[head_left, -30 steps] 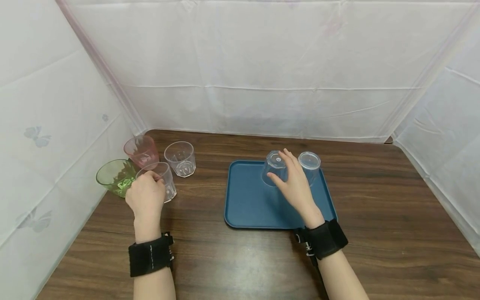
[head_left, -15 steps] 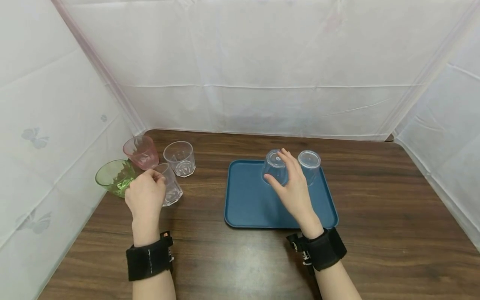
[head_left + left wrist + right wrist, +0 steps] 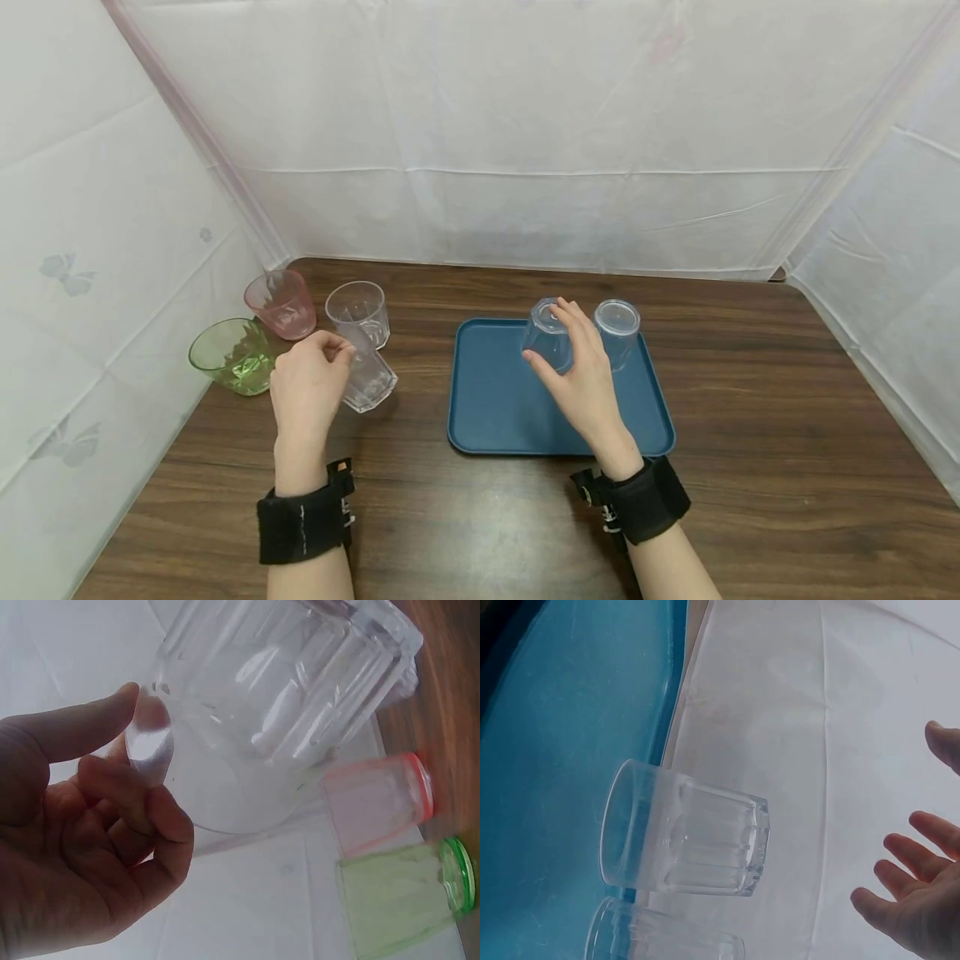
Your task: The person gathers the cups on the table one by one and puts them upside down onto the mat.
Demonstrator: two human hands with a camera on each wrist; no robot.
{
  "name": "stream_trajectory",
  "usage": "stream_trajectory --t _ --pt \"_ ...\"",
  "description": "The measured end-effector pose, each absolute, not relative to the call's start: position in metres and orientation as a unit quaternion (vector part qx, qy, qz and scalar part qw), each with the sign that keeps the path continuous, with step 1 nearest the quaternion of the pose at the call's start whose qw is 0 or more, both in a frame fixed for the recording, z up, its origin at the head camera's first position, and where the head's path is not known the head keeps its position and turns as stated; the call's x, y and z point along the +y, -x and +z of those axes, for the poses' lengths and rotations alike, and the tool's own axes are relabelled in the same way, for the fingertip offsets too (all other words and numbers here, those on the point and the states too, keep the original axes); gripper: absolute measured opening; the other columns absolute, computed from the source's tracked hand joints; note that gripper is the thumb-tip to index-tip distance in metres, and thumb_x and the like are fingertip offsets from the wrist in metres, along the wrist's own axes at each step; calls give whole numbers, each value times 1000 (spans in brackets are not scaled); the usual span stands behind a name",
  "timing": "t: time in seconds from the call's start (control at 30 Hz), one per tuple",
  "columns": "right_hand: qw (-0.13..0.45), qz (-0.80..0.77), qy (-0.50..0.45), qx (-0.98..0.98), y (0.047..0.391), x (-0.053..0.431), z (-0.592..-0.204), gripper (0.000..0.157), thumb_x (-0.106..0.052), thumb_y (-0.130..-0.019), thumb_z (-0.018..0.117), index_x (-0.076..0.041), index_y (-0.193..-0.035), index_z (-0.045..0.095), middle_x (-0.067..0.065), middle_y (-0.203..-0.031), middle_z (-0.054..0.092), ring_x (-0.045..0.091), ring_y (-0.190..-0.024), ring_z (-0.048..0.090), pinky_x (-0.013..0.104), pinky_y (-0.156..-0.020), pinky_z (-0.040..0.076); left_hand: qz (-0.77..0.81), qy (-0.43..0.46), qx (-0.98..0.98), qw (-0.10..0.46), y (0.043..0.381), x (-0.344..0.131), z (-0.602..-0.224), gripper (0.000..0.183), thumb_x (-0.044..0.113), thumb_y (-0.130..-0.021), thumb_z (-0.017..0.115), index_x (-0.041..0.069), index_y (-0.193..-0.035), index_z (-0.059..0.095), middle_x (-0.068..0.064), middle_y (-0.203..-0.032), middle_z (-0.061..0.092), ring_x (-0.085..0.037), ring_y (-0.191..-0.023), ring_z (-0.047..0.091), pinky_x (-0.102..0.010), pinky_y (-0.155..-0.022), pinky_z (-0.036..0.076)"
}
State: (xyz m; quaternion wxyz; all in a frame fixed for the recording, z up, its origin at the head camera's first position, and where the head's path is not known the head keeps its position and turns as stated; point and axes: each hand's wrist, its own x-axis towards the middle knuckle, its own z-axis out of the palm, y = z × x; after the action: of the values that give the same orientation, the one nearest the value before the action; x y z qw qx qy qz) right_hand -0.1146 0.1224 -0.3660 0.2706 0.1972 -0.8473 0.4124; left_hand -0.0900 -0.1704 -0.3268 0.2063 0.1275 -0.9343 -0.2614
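The left hand [image 3: 309, 379] hides part of the rim of the tilted clear glass [image 3: 370, 387] in the head view, and whether that glass's base clears the desk [image 3: 465, 521] is hard to tell. The right hand [image 3: 585, 385] covers part of one upturned glass [image 3: 542, 340] on the blue tray [image 3: 487, 408], and the right wrist view cuts this hand off at its edge. The tilted glass lies just right of the left hand, whose thumb and fingers pinch its rim; its base points right and toward the person. The right hand is spread, fingers loosely extended, holding nothing. Compared with a second ago, the pinched glass has tipped over and moved right, away from the green glass [image 3: 234, 358], while the right hand has barely shifted.
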Motion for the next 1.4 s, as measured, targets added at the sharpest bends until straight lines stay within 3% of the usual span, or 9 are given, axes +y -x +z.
stream_trajectory --t 0.53,1.0,1.4 --pt "277 412 -213 -842 111 118 -367 63 -24 -80 69 -4 -133 43 12 -139 40 25 -133 27 47 -104 25 -305 -92 -926 200 88 -149 -319 19 23 -82 65 5 -88 68 -9 -75 66 -29 -68 58 -48 -65 43" --pt "236 416 -248 -842 101 91 -376 65 -32 -79 68 -7 -134 43 9 -140 41 22 -132 28 46 -104 26 -339 -80 -911 219 90 -139 -316 17 27 -81 65 10 -81 68 -4 -69 65 -19 -52 48 -35 -53 36" --pt "191 431 -265 -841 93 76 -379 74 -41 -78 68 -14 -139 37 4 -141 39 16 -131 28 45 -102 30 -411 -68 -886 204 89 -132 -311 18 31 -80 67 14 -79 67 0 -69 65 -18 -48 43 -32 -47 33"
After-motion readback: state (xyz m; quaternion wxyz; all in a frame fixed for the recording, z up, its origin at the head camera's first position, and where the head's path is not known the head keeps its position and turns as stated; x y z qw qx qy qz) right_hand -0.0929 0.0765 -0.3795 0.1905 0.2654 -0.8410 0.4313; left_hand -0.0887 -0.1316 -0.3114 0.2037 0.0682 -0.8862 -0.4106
